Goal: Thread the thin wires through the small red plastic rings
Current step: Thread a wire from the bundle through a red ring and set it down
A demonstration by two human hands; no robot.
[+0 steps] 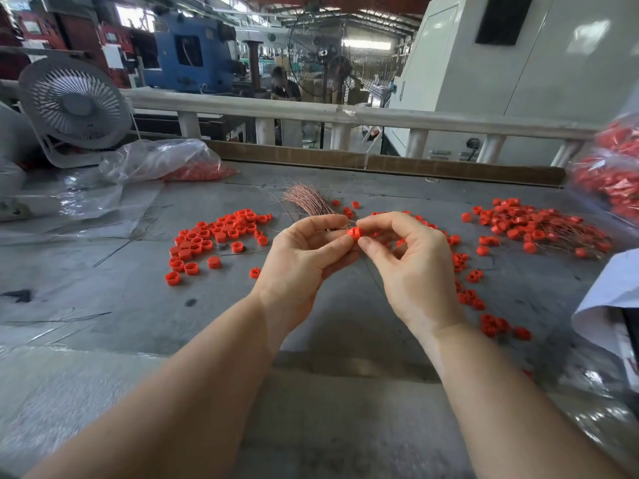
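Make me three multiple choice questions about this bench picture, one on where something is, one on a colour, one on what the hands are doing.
1. Where does the bundle of thin wires lie?
A. beyond the hands, mid-table
B. inside the plastic bag
C. on the fan

2. What colour are the loose rings?
A. blue
B. red
C. white

3. What state are the hands in?
A. both flat on the table
B. left hand and right hand pinch one ring between them
C. only one hand holds anything

Answers: 1 A, the coppery bundle fans out just behind the hands. 2 B, every scattered ring is red. 3 B, fingers of both hands meet on the raised ring.
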